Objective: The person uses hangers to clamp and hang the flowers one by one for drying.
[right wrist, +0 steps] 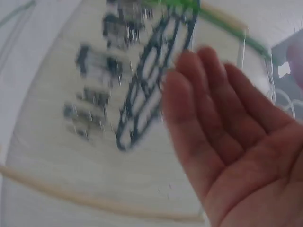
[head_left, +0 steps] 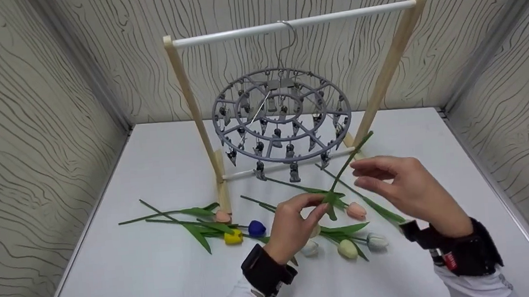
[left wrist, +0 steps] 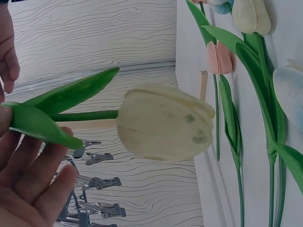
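Note:
In the head view my left hand [head_left: 294, 226] pinches an artificial tulip by its leaves and stem. The held tulip's green stem [head_left: 351, 161] slants up and to the right. Its cream-white bloom [left wrist: 163, 124] shows large in the left wrist view, pointing away from the fingers. My right hand [head_left: 407, 189] hovers just right of that stem, fingers extended and thumb apart, holding nothing. The right wrist view, blurred, shows its palm and loosely bent fingers. Behind both hands hangs a round grey clip hanger [head_left: 274, 158] with several dangling clips [head_left: 294, 170].
A wooden stand with a white top bar [head_left: 330, 18] carries the hanger. On the white table [head_left: 128, 282] lie more tulips: yellow [head_left: 233, 237], dark blue [head_left: 256, 228], pink [head_left: 356, 211], pale green [head_left: 347, 249] and pale blue [head_left: 376, 241]. Patterned panels [head_left: 46, 137] enclose the sides and back.

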Motion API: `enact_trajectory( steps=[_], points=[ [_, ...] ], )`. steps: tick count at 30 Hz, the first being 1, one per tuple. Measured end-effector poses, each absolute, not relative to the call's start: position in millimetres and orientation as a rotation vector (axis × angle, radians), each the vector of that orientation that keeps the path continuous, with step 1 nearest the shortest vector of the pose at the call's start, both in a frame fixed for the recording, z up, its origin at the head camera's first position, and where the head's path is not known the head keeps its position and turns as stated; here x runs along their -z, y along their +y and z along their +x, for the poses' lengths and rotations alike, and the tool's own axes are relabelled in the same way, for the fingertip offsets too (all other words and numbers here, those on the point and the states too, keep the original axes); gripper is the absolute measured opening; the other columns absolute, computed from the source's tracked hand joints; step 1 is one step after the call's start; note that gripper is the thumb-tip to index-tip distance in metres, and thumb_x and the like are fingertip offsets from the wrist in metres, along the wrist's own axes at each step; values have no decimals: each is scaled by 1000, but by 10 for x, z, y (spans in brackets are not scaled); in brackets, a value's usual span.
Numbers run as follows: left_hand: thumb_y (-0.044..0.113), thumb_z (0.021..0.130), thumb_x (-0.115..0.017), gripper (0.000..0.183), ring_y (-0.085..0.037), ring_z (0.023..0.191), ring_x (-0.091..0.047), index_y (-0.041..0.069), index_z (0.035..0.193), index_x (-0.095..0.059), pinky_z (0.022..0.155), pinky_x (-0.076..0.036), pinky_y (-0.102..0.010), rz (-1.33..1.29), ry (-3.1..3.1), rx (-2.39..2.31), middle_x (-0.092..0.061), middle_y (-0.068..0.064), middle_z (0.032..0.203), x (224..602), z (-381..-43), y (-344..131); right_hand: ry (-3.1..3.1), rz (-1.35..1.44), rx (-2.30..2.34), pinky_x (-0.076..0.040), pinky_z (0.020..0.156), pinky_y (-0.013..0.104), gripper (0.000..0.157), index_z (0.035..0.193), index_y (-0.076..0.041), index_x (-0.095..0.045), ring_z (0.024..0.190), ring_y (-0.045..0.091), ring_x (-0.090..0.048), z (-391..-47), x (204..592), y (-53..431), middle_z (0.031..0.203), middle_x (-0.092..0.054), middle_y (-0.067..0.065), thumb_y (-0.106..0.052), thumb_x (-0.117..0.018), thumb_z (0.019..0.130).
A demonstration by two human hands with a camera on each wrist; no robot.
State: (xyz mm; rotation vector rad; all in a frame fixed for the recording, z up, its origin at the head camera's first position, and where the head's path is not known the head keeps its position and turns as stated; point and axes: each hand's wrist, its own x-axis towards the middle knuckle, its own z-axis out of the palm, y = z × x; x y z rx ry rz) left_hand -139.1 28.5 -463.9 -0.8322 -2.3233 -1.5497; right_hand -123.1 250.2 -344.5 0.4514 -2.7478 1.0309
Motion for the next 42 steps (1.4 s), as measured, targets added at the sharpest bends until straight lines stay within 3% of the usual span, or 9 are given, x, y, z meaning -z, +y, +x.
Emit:
enact_trajectory(
  steps=[4,8,11,14,19,25,28,38,42],
  points=[
    [25,100,-68,23,-12,101,-75,9,115,-75,90,-60,-25,-790,-2311,1633,-80,-4,108,4622,-1424,269,-2810,342,-930,-61,86,39,35,127,-4,-71,100,32,-75,-1559,3393,2685,112,-78,14,-26,-69,100],
    [26,100,-68,24,-13,99,-75,8,115,-75,88,-60,-24,-765,-2292,1696,-79,-5,108,4615,-1448,266,-2906,253,-1038,-55,98,57,55,145,1,-55,119,42,-67,-1966,3498,2765,128,-70,24,-33,-65,103],
    [27,101,-68,25,-13,98,-75,8,116,-75,87,-60,-23,-772,-2278,1712,-79,-5,108,4626,-1455,269,-2989,270,-1171,-52,105,56,57,150,0,-49,130,42,-61,-2210,3624,2782,141,-63,24,-31,-63,104],
    [27,100,-68,25,-12,97,-75,8,116,-75,86,-60,-23,-775,-2273,1736,-79,-5,107,4639,-1457,272,-3020,288,-1295,-52,107,53,49,147,-1,-53,133,41,-59,-2363,3727,2779,145,-59,23,-24,-63,104],
    [28,100,-68,26,-12,96,-75,9,116,-75,85,-60,-23,-755,-2285,1784,-79,-5,107,4632,-1467,276,-3007,264,-1435,-56,104,49,39,139,0,-60,127,38,-63,-2459,3810,2753,137,-64,24,-17,-63,103],
    [27,99,-71,25,-14,97,-76,8,115,-76,86,-61,-24,-740,-2272,1804,-79,-6,107,4619,-1498,246,-2957,321,-1454,-62,88,31,25,120,3,-70,99,20,-72,-2448,3820,2708,113,-74,22,-12,-64,101],
    [24,98,-72,23,-16,95,-76,8,114,-76,85,-61,-25,-734,-2237,1818,-79,-7,107,4618,-1516,216,-2968,398,-1473,-63,83,28,24,117,4,-70,90,17,-74,-2428,3808,2687,107,-75,21,-14,-63,102],
    [24,98,-72,24,-17,94,-76,7,114,-76,84,-61,-25,-728,-2208,1872,-79,-8,107,4629,-1549,214,-3058,515,-1358,-62,89,35,28,121,-3,-73,101,28,-73,-2300,3781,2650,110,-75,16,-22,-67,102],
    [24,98,-72,25,-17,93,-76,7,115,-76,83,-61,-25,-710,-2207,1857,-79,-8,107,4635,-1561,178,-3024,491,-1291,-61,87,29,24,114,-6,-77,98,22,-75,-2238,3810,2600,106,-78,12,-21,-76,95]
  ],
)
